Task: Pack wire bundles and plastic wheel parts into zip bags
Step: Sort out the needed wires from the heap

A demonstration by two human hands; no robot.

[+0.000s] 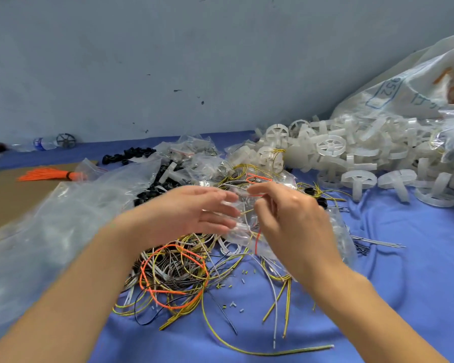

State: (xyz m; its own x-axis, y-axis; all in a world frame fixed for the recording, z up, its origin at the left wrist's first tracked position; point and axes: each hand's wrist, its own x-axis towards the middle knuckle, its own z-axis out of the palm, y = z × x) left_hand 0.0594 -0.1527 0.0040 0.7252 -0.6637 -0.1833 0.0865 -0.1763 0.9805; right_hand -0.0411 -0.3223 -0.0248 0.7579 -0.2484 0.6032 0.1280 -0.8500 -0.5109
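Note:
Over a tangled wire pile (173, 273) of yellow, grey, black and orange strands, both hands meet at a small clear zip bag (243, 224). My left hand (194, 210) has its fingers stretched out straight against the bag's left side. My right hand (291, 221) curls its fingers and pinches the bag's top edge; an orange wire (257, 239) hangs at the bag. White plastic wheel parts (351, 155) lie heaped at the back right. The bag is blurred, so what it holds is unclear.
A big clear plastic sack (45, 226) covers the left. Small filled zip bags (192, 153) and black rings (127, 155) lie behind the hands. An orange wire bundle (53, 174) rests on cardboard at the left. A large printed sack (409, 82) leans at the right. Blue cloth (404, 271) covers the table.

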